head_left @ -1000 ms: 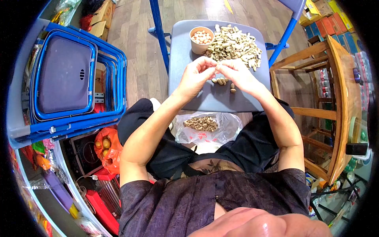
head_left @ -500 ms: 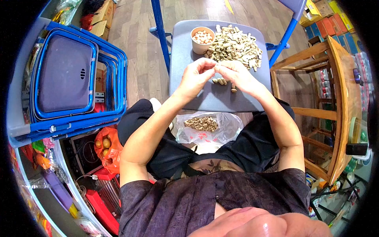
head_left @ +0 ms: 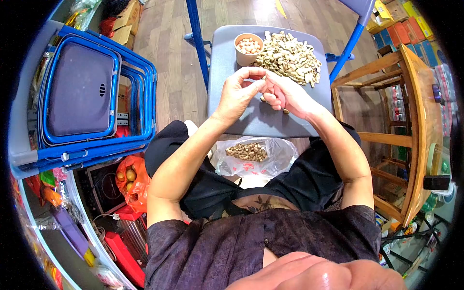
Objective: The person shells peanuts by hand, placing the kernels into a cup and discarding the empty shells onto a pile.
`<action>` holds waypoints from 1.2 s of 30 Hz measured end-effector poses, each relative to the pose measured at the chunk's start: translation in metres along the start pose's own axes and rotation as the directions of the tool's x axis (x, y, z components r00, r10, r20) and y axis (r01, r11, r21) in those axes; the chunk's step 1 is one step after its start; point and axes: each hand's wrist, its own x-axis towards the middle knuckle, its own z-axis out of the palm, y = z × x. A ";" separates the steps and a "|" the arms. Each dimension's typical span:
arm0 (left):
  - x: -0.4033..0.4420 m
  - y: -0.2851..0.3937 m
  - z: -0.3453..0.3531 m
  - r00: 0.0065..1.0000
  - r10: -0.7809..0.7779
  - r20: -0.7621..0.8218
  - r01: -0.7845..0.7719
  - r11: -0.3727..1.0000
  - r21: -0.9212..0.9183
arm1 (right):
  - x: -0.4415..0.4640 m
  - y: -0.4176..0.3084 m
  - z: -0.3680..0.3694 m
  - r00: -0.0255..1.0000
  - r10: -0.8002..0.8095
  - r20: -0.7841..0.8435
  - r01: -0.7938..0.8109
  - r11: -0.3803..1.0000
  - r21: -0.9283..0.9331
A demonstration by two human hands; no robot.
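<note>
My left hand (head_left: 239, 93) and my right hand (head_left: 288, 94) meet fingertip to fingertip above the grey chair seat (head_left: 229, 116). The left thumb and forefinger are pinched together, and the right fingers curl inward. Whatever lies between them is hidden. Just under the right hand, a few unshelled peanuts (head_left: 286, 111) show partly on the seat. Beyond the hands stands a paper cup (head_left: 246, 59) holding shelled peanuts (head_left: 249, 46). A broad heap of peanut shells (head_left: 289, 58) spreads to the right of the cup.
Between my knees, a clear plastic bag (head_left: 280, 157) holds unshelled peanuts (head_left: 247, 151). Folded blue-framed chairs (head_left: 82, 87) lean at left, above an orange bag (head_left: 137, 186) with round yellowish items. At right stands a wooden frame table (head_left: 413, 130) with a dark phone-like object (head_left: 436, 182).
My right hand has rolled, its lower fingers now curled inward and covering more of the loose peanuts on the seat. My left hand stays almost in place, still pinching.
</note>
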 end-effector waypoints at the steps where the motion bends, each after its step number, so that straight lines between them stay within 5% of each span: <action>1: 0.000 -0.001 -0.002 1.000 0.008 0.028 -0.008 1.000 -0.008 | 0.000 0.001 -0.002 0.999 0.003 0.041 -0.005 0.999 0.042; 9: 0.000 0.008 -0.003 0.995 -0.048 0.092 0.062 0.986 -0.155 | -0.004 -0.004 0.005 0.996 0.008 0.090 -0.020 0.992 0.128; 30: -0.012 -0.005 -0.004 0.994 0.052 0.100 -0.084 0.932 0.351 | 0.001 0.017 -0.011 0.987 0.143 0.069 -0.133 0.981 -0.142; 33: -0.009 -0.006 -0.007 0.994 -0.076 0.083 0.063 0.986 0.153 | 0.006 0.024 -0.011 0.996 0.079 0.052 -0.067 0.978 -0.197; 36: -0.006 -0.004 -0.009 0.982 -0.167 0.082 0.177 0.977 -0.123 | 0.011 0.026 -0.011 0.997 0.066 0.051 -0.067 0.998 0.013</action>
